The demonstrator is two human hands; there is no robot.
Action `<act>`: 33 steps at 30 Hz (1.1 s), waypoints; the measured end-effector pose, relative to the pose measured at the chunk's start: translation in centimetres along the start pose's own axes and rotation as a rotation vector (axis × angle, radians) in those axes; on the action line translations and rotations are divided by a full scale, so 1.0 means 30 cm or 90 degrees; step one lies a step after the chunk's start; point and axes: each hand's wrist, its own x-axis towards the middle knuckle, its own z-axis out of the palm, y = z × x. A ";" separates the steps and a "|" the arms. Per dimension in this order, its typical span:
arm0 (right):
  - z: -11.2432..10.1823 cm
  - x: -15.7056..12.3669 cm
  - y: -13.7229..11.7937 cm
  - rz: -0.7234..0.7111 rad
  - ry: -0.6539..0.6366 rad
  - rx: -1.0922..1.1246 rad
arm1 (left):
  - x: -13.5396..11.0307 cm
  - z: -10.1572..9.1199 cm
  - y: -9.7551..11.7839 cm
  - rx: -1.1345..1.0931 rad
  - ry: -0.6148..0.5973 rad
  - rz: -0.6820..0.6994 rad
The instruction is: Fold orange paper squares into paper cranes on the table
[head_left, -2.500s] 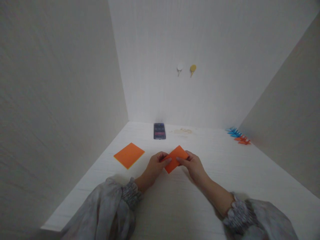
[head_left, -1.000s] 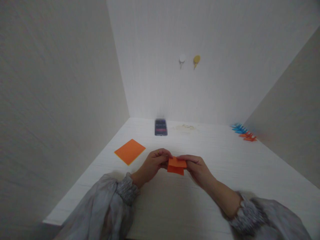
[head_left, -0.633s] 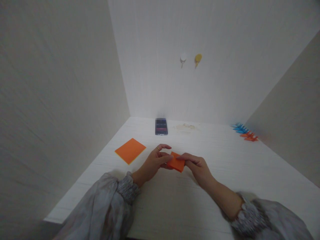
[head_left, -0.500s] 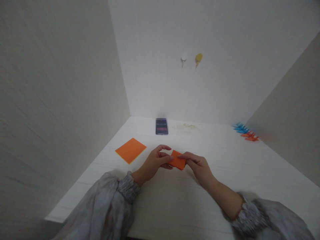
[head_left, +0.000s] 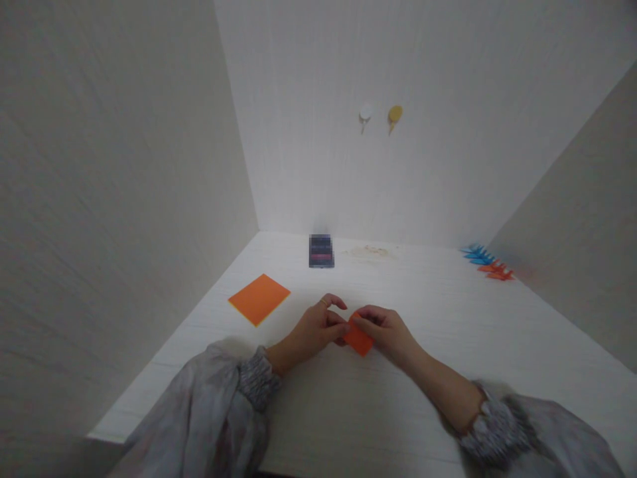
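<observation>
A small folded square of orange origami paper (head_left: 359, 340) is held between my two hands above the white table. My left hand (head_left: 324, 326) pinches its left corner between thumb and fingers, with the ringed index finger lifted clear. On the upper right edge, the thumb and fingers of my right hand (head_left: 383, 325) are closed, hiding that part of the paper. To the left, a stack of orange paper sheets (head_left: 259, 299) with a yellow edge lies flat, apart from both hands.
A dark phone (head_left: 321, 252) lies at the back of the table (head_left: 428, 292). Blue folded paper pieces (head_left: 478, 255) and orange folded paper pieces (head_left: 496, 271) line up by the right wall. A white hook (head_left: 365, 114) and a yellow hook (head_left: 395, 114) hang on the back wall.
The folded paper has moved slightly nearer to me and turned. My right hand has shifted from its right corner onto its upper edge. My left hand still pinches the left side.
</observation>
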 end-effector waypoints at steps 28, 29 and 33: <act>-0.014 -0.020 -0.020 -0.134 0.023 -0.011 | -0.022 0.009 0.050 0.118 0.128 0.122; -0.014 -0.020 -0.021 -0.136 0.023 -0.015 | -0.023 0.009 0.050 0.120 0.130 0.125; -0.016 -0.024 -0.029 -0.145 0.027 -0.031 | -0.023 0.009 0.046 0.124 0.135 0.134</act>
